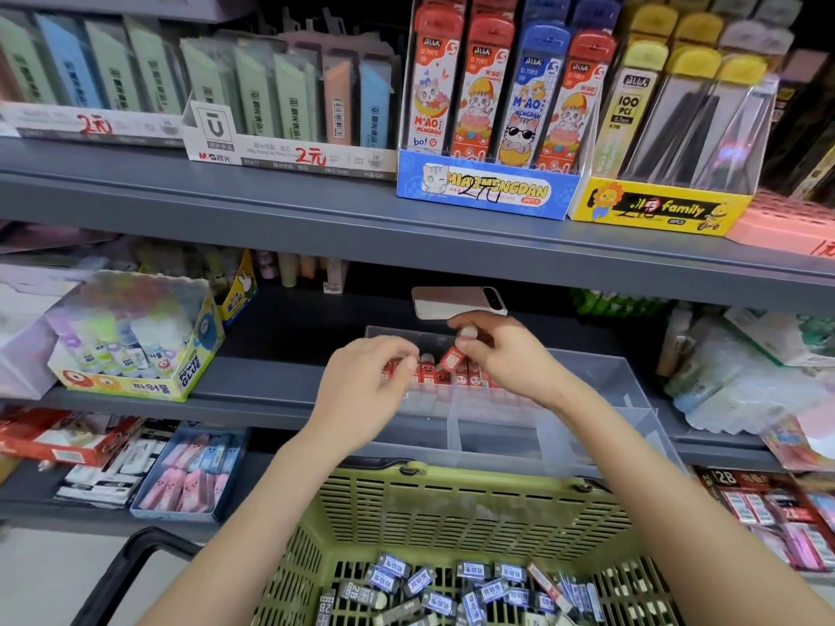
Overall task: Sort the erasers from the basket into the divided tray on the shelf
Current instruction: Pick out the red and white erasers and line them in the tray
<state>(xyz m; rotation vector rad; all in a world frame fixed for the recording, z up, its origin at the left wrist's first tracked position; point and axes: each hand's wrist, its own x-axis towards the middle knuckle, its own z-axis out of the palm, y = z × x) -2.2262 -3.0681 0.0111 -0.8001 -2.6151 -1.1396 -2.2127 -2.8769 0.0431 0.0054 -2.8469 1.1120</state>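
We find the left hand [366, 390] curled over the clear plastic divided tray [610, 386]; whether it grips anything we cannot tell. Further right, the right hand [506, 354] pinches a small red-wrapped eraser [450, 358], tilted near upright, just above the standing row of red erasers [472, 378].

A green slatted plastic basket [452, 512] fills the lower centre of the frame, its rim just in front of the shelf edge. In its bottom lies a loose jumble of erasers [445, 596] in blue-grey paper sleeves, some marked 2B, lying flat and at all angles. Above it, at centre right, a clear plastic divided tray [610, 377] sits on the middle shelf. A row of red erasers [472, 377] stands upright in its far compartment. One red-sleeved eraser [450, 358] is held tilted just above that row.
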